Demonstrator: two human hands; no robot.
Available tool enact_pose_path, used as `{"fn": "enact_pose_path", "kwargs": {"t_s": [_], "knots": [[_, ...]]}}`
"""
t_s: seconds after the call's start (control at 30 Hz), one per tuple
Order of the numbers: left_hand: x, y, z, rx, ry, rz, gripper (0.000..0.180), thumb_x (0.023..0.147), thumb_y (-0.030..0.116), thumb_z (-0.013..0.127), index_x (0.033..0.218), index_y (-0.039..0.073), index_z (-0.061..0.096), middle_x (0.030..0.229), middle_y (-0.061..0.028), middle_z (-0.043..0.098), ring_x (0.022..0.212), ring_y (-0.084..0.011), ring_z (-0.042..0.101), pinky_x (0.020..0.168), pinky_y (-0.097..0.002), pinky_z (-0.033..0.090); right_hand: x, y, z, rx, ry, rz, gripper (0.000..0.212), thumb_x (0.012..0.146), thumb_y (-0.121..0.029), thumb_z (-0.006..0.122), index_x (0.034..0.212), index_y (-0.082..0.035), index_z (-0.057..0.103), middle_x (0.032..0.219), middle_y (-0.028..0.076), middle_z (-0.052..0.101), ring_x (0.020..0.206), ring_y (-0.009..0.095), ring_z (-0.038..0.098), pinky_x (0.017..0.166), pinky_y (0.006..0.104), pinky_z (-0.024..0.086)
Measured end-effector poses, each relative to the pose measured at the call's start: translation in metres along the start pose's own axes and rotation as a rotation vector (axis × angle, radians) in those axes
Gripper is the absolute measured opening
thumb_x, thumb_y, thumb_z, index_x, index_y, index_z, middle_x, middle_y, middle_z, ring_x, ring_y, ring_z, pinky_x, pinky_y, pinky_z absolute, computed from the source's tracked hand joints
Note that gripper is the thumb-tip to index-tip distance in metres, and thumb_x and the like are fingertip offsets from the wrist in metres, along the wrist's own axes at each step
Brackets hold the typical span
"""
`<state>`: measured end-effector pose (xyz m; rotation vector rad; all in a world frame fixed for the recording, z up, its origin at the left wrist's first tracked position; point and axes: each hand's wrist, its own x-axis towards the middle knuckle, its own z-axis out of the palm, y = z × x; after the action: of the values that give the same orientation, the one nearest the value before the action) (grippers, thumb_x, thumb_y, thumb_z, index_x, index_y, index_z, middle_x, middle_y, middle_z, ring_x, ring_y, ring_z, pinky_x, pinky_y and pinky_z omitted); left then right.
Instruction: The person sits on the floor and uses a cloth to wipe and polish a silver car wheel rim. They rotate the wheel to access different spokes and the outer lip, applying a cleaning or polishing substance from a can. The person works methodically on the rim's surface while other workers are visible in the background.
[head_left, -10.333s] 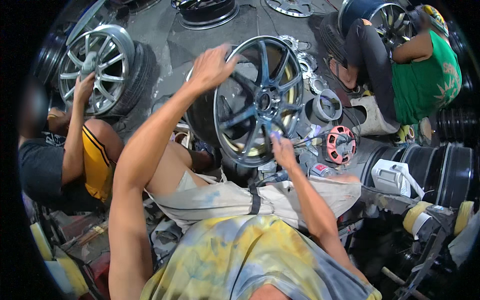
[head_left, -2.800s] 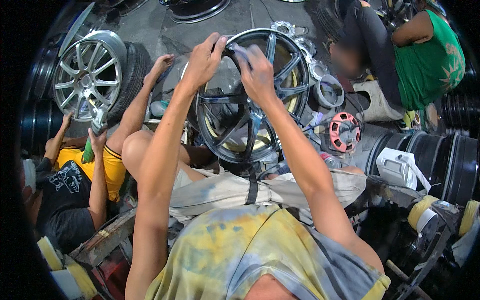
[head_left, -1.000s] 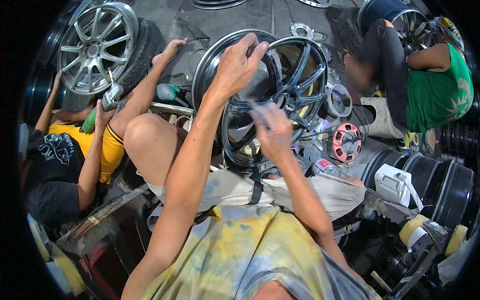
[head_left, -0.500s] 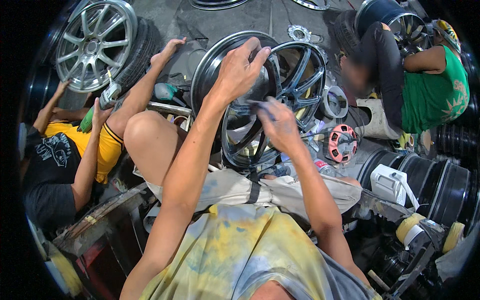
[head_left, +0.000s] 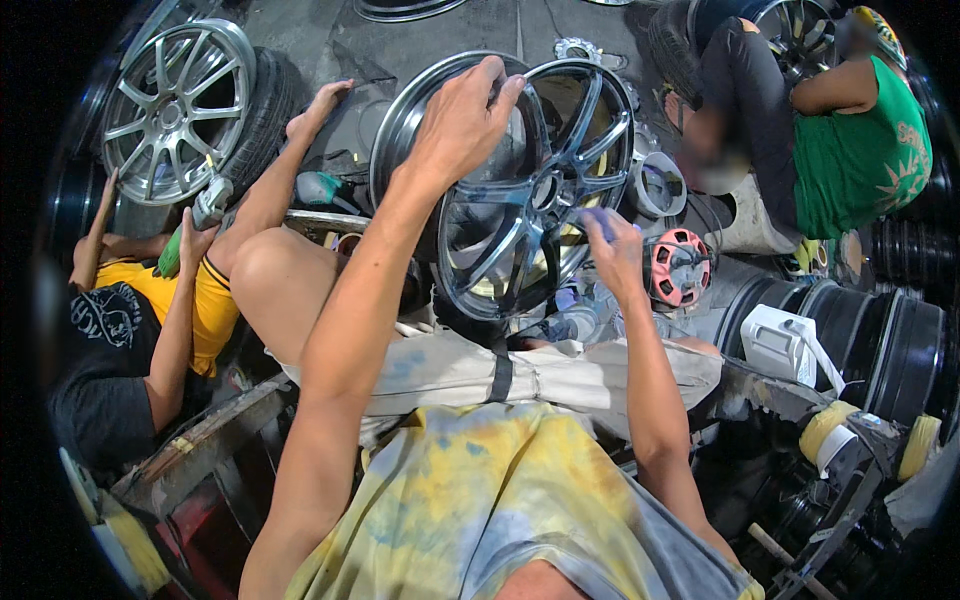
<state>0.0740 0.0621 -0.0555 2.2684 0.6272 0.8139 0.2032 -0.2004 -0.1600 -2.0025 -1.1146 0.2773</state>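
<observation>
Head view: where does the dark spoked wheel (head_left: 521,221) stand, and how would it handle?

It's tilted, its face toward the person, just beyond the pale trousers (head_left: 580,375); what holds it up underneath I can't tell. I'd judge it metal: stiff, fairly heavy, with a smooth finish that could slip under the fingers and scratch easily

So where would you take hold?

By the outer rim (head_left: 632,128), on opposite sides, I'd say; a spoke (head_left: 595,184) close to the hub (head_left: 548,176) should give a firm second hold

And the hands?

Left hand (head_left: 462,125) lies at the rim's far left, fingers bent; whether it truly grips, I can't tell. Right hand (head_left: 619,250) is just right of the hub, something bluish purple at its fingertips, too small to tell if it's a pad or a stain

What lies around?

Right: a red slotted disc (head_left: 661,262) near that hand, a pale ring (head_left: 657,200) farther off. Left: a silver wheel (head_left: 172,112) beside a tyre (head_left: 268,118), and a co-worker's hand (head_left: 199,238) around a green-and-grey power tool (head_left: 211,204)
</observation>
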Motion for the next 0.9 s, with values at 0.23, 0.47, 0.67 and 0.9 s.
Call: {"fn": "enact_pose_path", "kwargs": {"t_s": [0.23,0.47,0.67,0.9], "knots": [[-0.056,0.036,-0.051,0.269,-0.377,-0.159,0.04,0.099,0.033,0.068,0.1,-0.005,0.054,0.081,-0.0325,0.066,0.081,-0.0528,0.065,0.073,-0.0577,0.051,-0.062,0.064,0.079,-0.007,-0.064,0.554,0.06,0.107,-0.049,0.045,0.097,0.004,0.07,0.085,0.032,0.068,0.09,0.053,0.066,0.079,0.0567,0.048],[-0.133,-0.008,-0.055,0.201,-0.336,-0.241,0.031,0.093,0.025,0.07,0.096,-0.004,0.059,0.08,-0.0317,0.066,0.083,-0.053,0.065,0.075,-0.0587,0.051,-0.062,0.06,0.088,-0.062,-0.109,0.396,0.061,0.107,-0.048,0.043,0.092,0.005,0.068,0.08,0.031,0.067,0.085,0.053,0.066,0.077,0.0559,0.048],[-0.015,0.006,-0.045,0.341,-0.19,-0.107,0.032,0.098,0.03,0.064,0.107,0.001,0.055,0.095,-0.0278,0.067,0.095,-0.0488,0.065,0.08,-0.0566,0.05,-0.084,-0.016,0.086,0.733,-0.31,0.666,0.047,0.111,-0.037,0.049,0.111,0.005,0.072,0.096,0.009,0.073,0.086,0.021,0.071,0.08,0.0371,0.064],[0.029,-0.041,-0.007,0.263,-0.03,0.02,0.031,0.104,0.029,0.057,0.11,-0.001,0.052,0.103,-0.0271,0.065,0.099,-0.0483,0.063,0.084,-0.0551,0.048,-0.022,-0.039,0.032,0.254,-0.249,0.092,0.024,0.104,-0.02,0.058,0.11,-0.002,0.074,0.086,0.021,0.071,0.072,0.033,0.069,0.071,0.0437,0.054]]}}
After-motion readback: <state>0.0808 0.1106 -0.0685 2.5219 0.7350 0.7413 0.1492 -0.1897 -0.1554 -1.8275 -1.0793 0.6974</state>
